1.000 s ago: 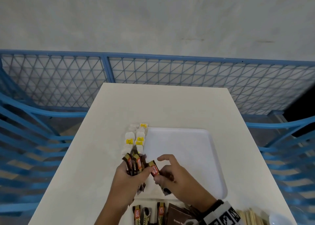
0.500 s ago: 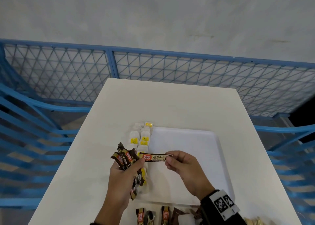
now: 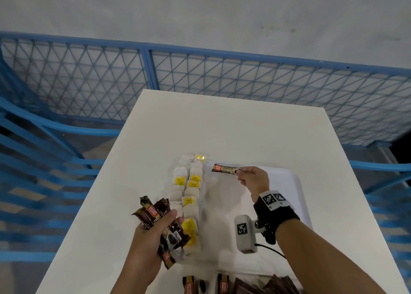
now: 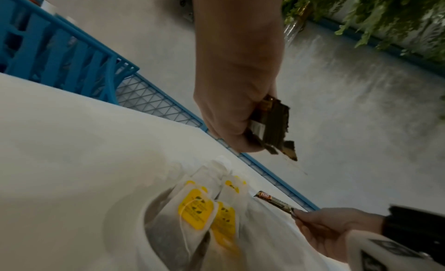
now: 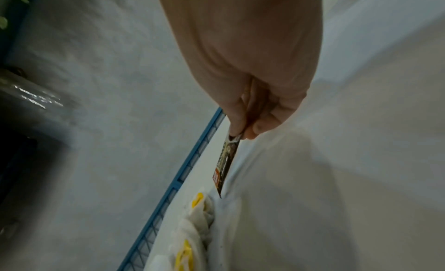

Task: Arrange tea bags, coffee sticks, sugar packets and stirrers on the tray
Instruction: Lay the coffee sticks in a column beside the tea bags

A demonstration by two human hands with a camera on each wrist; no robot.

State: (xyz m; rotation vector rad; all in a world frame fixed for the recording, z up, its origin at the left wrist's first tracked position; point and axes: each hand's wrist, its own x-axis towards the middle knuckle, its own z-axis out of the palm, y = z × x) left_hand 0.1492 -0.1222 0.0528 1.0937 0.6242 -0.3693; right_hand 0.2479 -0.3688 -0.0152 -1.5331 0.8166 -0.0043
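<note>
A white tray (image 3: pixel 291 182) lies on the white table (image 3: pixel 222 120). Two rows of tea bags (image 3: pixel 189 195) with yellow tags fill the tray's left side. My right hand (image 3: pixel 252 179) pinches one coffee stick (image 3: pixel 224 168) by its right end and holds it level over the tray's far left corner, beside the tea bags. My left hand (image 3: pixel 153 238) grips a bunch of brown coffee sticks (image 3: pixel 155 213) above the table, left of the tray. In the left wrist view the bunch (image 4: pixel 272 124) sticks out of the fist. In the right wrist view the single coffee stick (image 5: pixel 225 168) points down at the tray edge.
More coffee sticks (image 3: pixel 204 284) and dark brown packets (image 3: pixel 262 284) lie at the table's near edge. A blue mesh fence (image 3: pixel 222 71) runs behind the table, with blue railings on both sides. The tray's middle and right part are bare.
My right hand pulled one coffee stick from the bunch and carried it away to the tray's far left corner. My left hand moved left and nearer with the rest of the bunch.
</note>
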